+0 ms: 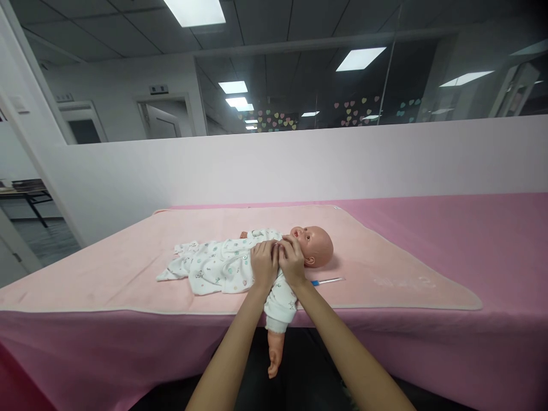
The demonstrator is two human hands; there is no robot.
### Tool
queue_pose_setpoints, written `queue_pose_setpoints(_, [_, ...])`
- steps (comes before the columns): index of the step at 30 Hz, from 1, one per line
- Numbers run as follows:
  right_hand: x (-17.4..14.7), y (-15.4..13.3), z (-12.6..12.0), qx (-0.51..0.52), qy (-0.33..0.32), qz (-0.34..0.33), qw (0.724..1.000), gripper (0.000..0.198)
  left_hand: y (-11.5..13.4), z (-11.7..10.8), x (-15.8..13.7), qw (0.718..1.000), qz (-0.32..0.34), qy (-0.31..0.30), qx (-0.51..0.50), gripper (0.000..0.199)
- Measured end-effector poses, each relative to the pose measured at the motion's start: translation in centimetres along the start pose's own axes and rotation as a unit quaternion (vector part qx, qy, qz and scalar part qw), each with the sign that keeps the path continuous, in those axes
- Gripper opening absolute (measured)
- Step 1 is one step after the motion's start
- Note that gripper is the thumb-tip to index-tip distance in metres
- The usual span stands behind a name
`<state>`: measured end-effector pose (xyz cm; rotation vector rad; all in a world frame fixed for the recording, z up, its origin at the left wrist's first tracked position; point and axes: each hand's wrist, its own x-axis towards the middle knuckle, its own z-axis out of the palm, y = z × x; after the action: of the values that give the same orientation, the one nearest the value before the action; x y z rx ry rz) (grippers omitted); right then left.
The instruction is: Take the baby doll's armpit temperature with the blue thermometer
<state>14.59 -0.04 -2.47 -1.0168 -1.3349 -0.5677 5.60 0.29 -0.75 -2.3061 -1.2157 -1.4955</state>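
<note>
A baby doll (314, 242) lies on its back on a peach mat, its bald head to the right and its legs to the left. It wears a white printed outfit (222, 265). My left hand (264, 262) is closed at the upper chest, its fingertips gathered on the cloth near the collar. Beside it, my right hand (291, 260) is closed on the same cloth just under the doll's chin. The fingertips of both hands meet, hiding the exact grip. One doll arm (275, 348) hangs over the table's front edge between my forearms.
A slim blue and silver-white stick (329, 281) lies by my right wrist, partly hidden. The peach mat (398, 279) covers part of a pink-draped table (483, 251). Behind stands a white half wall (265, 168) with glass above. A doorway opens at left.
</note>
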Motion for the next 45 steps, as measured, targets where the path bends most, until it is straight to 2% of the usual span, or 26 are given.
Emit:
queue_pose_setpoints(14, [-0.01,-0.01,0.01,0.000,0.007,-0.007,1.000,0.023,-0.09,0.09,-0.01,1.000,0.016,0.007,0.006,0.021])
queue_pose_setpoints(45, [0.19,-0.23,0.00,0.004,0.018,-0.014,1.000,0.023,-0.02,0.05,0.03,1.000,0.004,0.007,-0.012,0.017])
